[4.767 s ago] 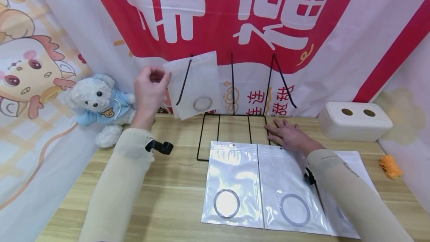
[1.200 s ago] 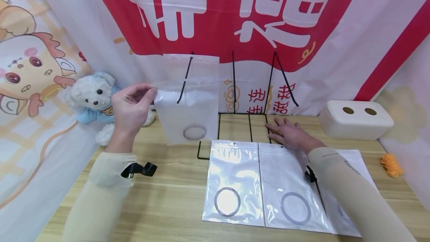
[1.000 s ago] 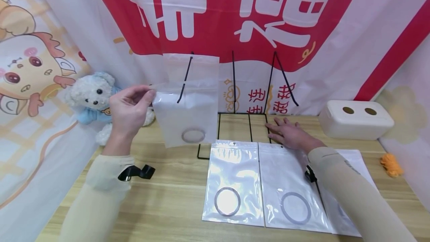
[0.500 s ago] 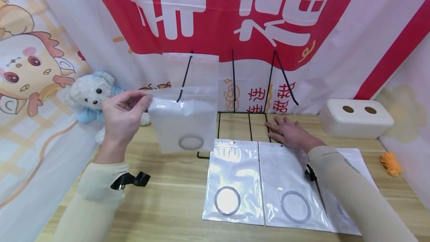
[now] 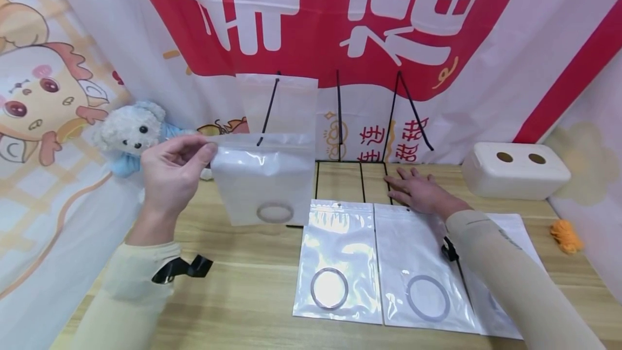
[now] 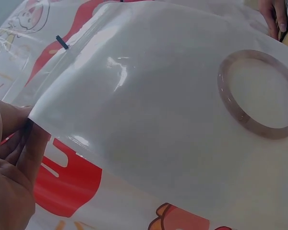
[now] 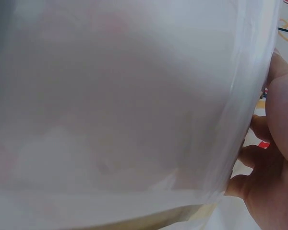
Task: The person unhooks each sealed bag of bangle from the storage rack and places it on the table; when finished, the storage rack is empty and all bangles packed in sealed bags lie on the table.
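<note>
My left hand (image 5: 170, 180) pinches the top left corner of a zip-lock bag (image 5: 257, 180), white and partly see-through. A pale pinkish bangle (image 6: 235, 108) lies inside it. The tip of the left hook (image 5: 269, 109) pokes out at the bag's top strip. Farther back on that hook hangs another zip-lock bag (image 5: 298, 107), partly hidden by the front one. My right hand (image 5: 420, 190) rests with fingers spread on the base of the black wire rack (image 5: 362, 177). In the right wrist view, a bag (image 7: 125, 110) covers most of the picture beside the fingers.
Flat on the wooden table (image 5: 233, 296) lie a bagged bangle (image 5: 329, 288), another bagged bangle (image 5: 427, 298) and a bag (image 5: 510, 236) under the right sleeve. A white box (image 5: 515, 172) with two holes, an orange bundle (image 5: 566, 236) and a teddy bear (image 5: 138, 131) stand around.
My left hand has drawn the front bag down and toward me along the hook, to its tip; the bag behind stays hanging. My right hand has not moved.
</note>
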`<state>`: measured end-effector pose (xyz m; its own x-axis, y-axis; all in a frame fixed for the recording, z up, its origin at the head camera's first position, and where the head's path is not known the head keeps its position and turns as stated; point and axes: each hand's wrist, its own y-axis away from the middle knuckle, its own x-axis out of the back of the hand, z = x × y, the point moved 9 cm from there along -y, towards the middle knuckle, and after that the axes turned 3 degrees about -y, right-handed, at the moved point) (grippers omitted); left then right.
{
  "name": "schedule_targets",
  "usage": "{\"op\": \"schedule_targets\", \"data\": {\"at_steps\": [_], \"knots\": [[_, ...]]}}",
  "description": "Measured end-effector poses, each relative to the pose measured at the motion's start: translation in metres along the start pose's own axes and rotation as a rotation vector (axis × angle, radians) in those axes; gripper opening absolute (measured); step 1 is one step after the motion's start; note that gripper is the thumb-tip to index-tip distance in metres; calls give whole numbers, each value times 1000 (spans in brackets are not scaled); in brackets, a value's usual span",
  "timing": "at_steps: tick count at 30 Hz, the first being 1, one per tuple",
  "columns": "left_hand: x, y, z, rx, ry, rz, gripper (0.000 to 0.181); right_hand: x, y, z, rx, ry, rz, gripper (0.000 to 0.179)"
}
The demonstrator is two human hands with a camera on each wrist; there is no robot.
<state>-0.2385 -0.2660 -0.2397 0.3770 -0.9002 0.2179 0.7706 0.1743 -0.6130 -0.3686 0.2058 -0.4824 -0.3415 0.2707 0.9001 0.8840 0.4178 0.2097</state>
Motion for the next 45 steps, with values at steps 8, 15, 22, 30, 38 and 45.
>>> {"op": "schedule_targets", "data": {"at_steps": [8,15,22,30,38,45], "knots": [[1,3,6,-4,21,-14,12,-2,-1,2,14,7,9,64],[4,7,8,12,82,-15,7,-2,0,2,7,-2,4,64],[11,12,8,41,125,-1,10,-2,1,1,10,-5,6,63],[20,22,7,89,121,-2,10,0,2,0,8,-8,5,63],[28,34,-5,146,112,-31,13,0,2,-1,5,0,3,63],[28,46,-25,183,212,-112,23,0,1,0,11,4,8,63]]}}
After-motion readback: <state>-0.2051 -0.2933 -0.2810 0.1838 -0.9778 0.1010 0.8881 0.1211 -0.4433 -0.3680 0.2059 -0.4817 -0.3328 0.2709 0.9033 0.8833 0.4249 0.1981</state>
